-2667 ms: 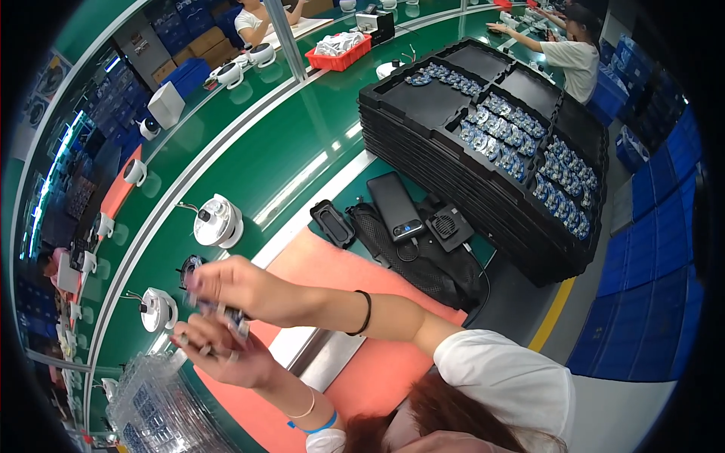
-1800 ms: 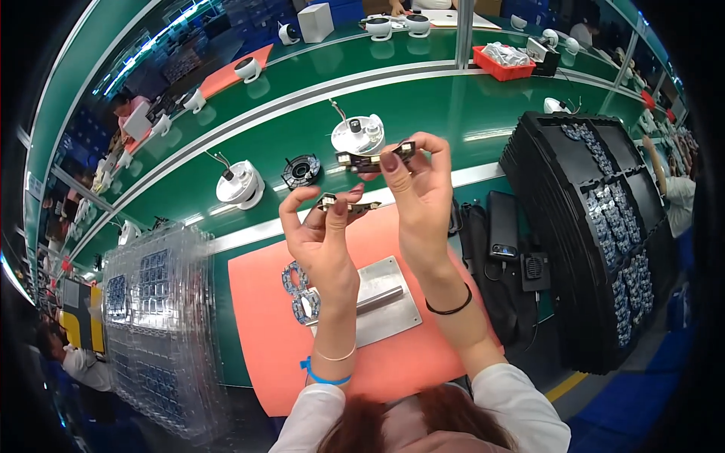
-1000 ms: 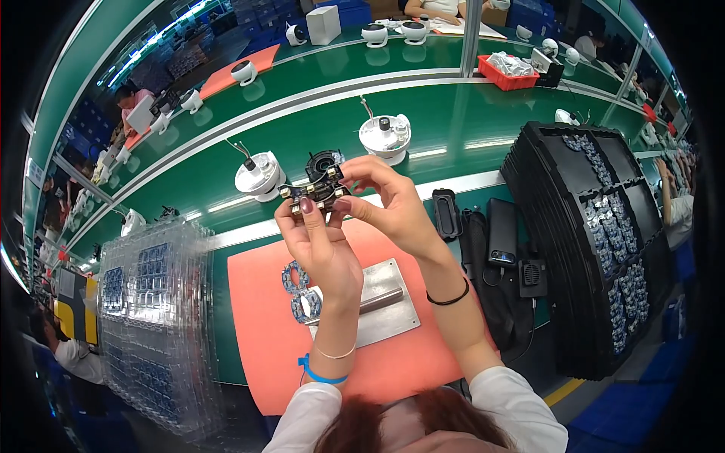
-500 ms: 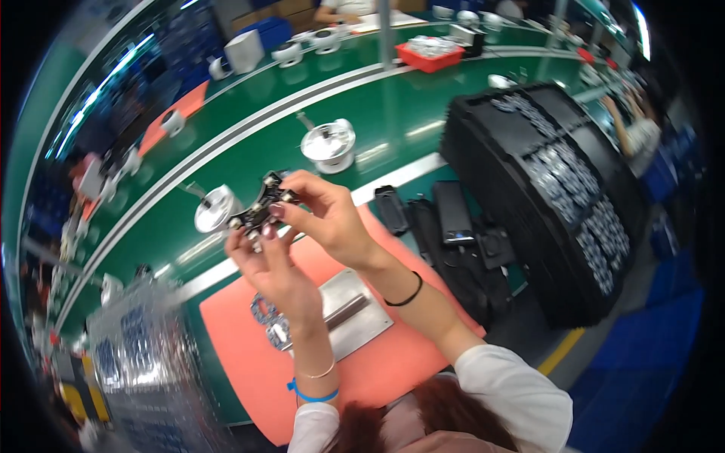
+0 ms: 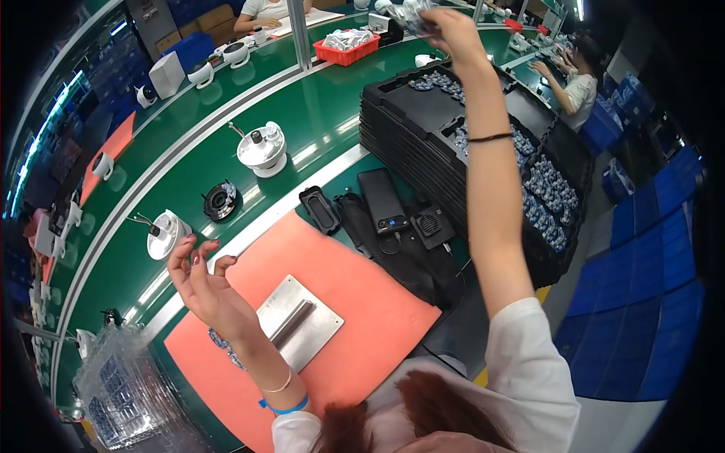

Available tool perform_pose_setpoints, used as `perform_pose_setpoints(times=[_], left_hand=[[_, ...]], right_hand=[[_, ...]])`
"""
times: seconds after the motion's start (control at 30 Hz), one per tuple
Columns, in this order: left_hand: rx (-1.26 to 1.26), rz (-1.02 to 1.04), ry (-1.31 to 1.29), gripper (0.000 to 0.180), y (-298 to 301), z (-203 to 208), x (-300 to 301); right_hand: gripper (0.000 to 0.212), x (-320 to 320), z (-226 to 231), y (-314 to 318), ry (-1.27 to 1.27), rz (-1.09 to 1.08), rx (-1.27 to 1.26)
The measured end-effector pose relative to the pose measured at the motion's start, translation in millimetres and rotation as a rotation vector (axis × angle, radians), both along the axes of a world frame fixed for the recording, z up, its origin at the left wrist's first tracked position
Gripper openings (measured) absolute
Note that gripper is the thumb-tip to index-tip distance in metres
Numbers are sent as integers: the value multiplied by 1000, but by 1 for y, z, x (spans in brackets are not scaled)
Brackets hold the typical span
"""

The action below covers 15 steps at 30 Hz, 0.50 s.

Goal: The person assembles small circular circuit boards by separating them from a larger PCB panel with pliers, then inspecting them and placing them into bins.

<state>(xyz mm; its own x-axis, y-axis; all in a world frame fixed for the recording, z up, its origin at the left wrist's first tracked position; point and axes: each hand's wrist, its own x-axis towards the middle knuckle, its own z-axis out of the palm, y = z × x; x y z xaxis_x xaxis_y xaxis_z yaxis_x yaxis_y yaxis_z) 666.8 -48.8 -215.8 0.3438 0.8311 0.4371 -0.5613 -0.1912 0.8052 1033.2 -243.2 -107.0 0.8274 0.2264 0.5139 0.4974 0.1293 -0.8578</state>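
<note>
Far left: stack of clear plastic trays (image 5: pixel 124 404) at the counter's (image 5: pixel 325 113) near edge, blue pieces showing through. Above and a little right, a white housing (image 5: pixel 165 235) on the green surface, wires rising from it.

Left hand (image 5: pixel 214 296) just in front of that housing, raised; fingers loosely curled and spread apart, nothing seen in its grasp. Whether the fingertips touch the housing, cannot tell. Black ring-shaped part (image 5: pixel 220 201) lies on the counter beyond this hand, well apart from its fingers.

Under the left forearm, blue circuit boards (image 5: pixel 224 347) on the orange mat (image 5: pixel 370 302), partly hidden by the wrist. Just right of them, a flat metal plate (image 5: pixel 319 326) on the mat, carrying a raised metal bar (image 5: pixel 291 323).

Second white housing (image 5: pixel 262 151) upright farther back. Then a black oblong case (image 5: pixel 320 210), a red bin (image 5: pixel 346 54) of pale packets behind, a black power bank (image 5: pixel 383 200) on a dark bag.

Right hand (image 5: pixel 455 39) lifted high, arm extended across the stack of black trays (image 5: pixel 400 132); fingers closed on blurred silvery parts (image 5: pixel 408 15), kind unclear. More blue boards (image 5: pixel 555 185) fill tray compartments. Far right: a seated co-worker (image 5: pixel 583 98), pale top.
</note>
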Motion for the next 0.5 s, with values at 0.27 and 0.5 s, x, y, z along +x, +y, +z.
perform_pose_setpoints(times=[0.27, 0.5], left_hand=[[-42, -15, -23, 15, 4, -1, -3], [-51, 15, -19, 14, 18, -1, -3]], right_hand=[[21, 84, -87, -48, 574, -210, -629], [18, 101, -98, -30, 694, -268, -677]])
